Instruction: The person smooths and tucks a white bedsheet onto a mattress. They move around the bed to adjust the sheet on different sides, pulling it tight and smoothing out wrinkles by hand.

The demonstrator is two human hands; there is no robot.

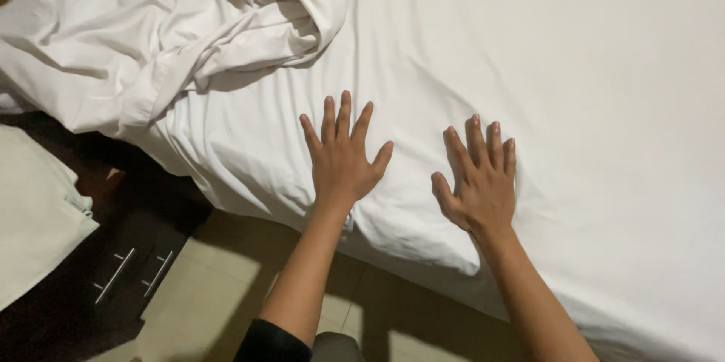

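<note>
two hands flat on a white sheet (574,75) on a bed (423,252). left hand (341,162) wide open, fingers spread far apart, palm down, holding nothing. right hand (479,181) open too, fingers closer together, palm down, holding nothing. both pressed right on the sheet, near the edge of the bed, side by side with a small gap between. sheet smooth under the hands and off to the right. sheet spread out under both palms and beyond the fingertips.

up and to the left of the left hand, a bunched white blanket (181,30), all crumpled and twisted, lying on the bed, apart from the fingers. under the arms, a tan tile floor (211,286). far left, a dark cabinet (113,271) with two thin silver handles (136,275). beside it, another white cloth (34,218), well apart from the hands. dark sleeve (272,343) at the left elbow, bottom of the view.
</note>
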